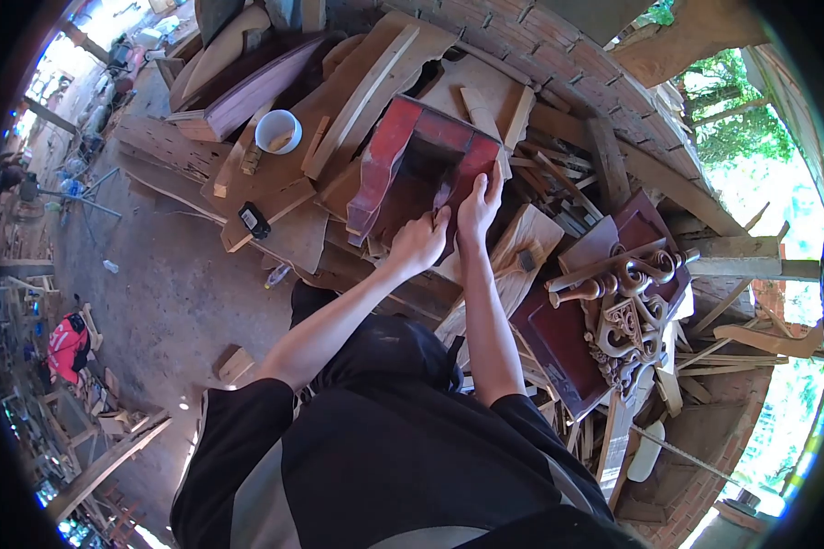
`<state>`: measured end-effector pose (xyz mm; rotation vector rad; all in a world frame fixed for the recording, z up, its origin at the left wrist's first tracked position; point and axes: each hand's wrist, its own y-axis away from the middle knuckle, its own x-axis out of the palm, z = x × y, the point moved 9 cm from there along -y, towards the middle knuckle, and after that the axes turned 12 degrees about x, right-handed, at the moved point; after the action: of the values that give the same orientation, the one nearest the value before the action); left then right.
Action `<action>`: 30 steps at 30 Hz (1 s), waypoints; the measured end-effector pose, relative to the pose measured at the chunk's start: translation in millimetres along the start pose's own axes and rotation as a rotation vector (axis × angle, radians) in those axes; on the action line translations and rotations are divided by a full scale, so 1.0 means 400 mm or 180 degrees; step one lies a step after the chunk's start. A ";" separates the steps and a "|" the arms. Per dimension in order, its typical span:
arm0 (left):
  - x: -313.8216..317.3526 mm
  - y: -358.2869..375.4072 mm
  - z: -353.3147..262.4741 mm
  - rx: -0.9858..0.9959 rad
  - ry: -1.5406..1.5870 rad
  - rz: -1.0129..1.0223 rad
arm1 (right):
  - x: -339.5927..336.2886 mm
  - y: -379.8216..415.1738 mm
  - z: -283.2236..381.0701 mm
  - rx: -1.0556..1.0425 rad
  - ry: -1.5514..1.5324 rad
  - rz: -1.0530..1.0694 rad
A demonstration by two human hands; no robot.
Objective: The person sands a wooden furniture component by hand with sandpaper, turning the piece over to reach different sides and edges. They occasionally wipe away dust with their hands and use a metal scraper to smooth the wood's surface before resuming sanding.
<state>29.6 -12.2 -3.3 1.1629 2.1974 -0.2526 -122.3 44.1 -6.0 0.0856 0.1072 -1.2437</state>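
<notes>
A small red-painted wooden piece [412, 123], open in the middle with a curved side panel, rests tilted on a pile of boards in front of me. My right hand [479, 209] grips its right edge, fingers along the outside. My left hand [419, 242] is closed in front of the opening. A slim tool [443, 192] with a purplish end seems to stick up from that fist into the hollow; its exact kind is hard to make out.
A white tub [278, 132] and a small black object [254, 220] sit on boards to the left. Carved wooden ornaments [630, 320] lie on dark red panels [558, 352] at the right. Scrap wood and a brick wall [558, 55] lie beyond; concrete floor [174, 265] is left.
</notes>
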 end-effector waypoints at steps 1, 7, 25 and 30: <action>0.004 0.003 0.004 -0.0071 0.0004 0.0021 | -0.003 -0.005 0.005 -0.0046 0.0005 -0.0036; -0.034 0.101 -0.068 0.0062 -0.0363 0.0070 | -0.004 0.003 0.023 -0.0049 0.0071 0.0010; -0.120 0.170 -0.153 0.1005 -0.0495 0.1491 | 0.001 0.027 0.042 0.0208 -0.0411 0.0482; -0.187 0.176 -0.189 0.1215 -0.0074 0.1038 | -0.076 0.173 0.020 0.0693 -0.0226 0.0851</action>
<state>82.9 11.9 109.9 1.6923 1.9495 -0.5578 -66.0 93.7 6.2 0.2368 -0.0995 -0.9863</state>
